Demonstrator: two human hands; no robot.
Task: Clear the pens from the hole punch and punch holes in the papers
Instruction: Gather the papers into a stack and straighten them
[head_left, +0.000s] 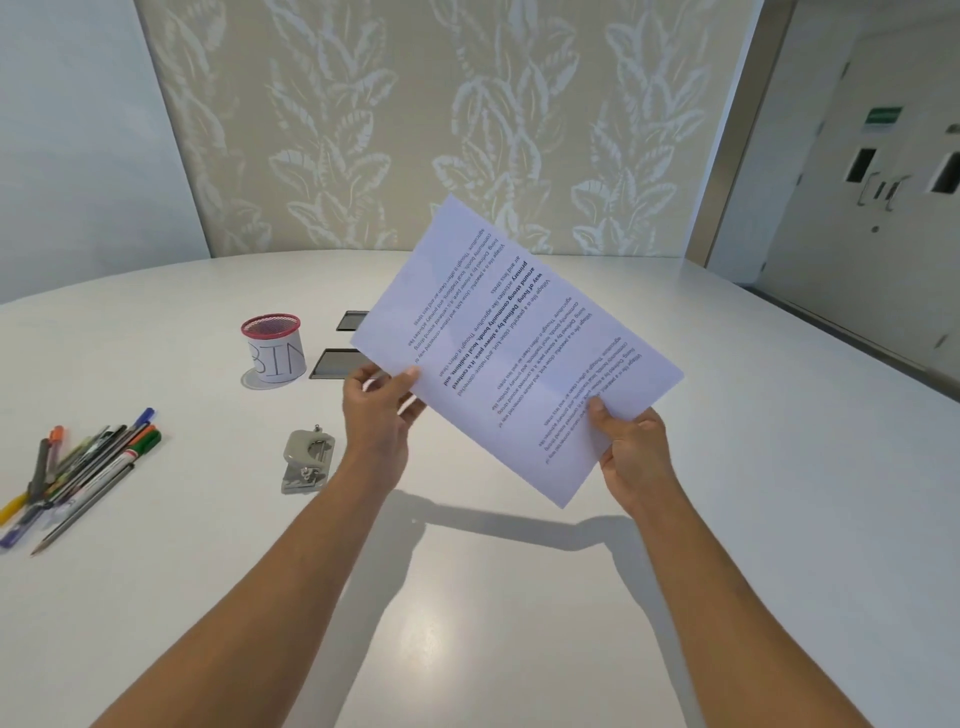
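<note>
While both hands (382, 410) (631, 449) pinch the papers (514, 348) aloft, the hole punch (307, 460) lies left.

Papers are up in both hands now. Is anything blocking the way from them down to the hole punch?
Nothing visible does. The papers are held above the table by the left hand and right hand. The hole punch sits bare, left of the left wrist; the pens lie apart, farther left.
</note>
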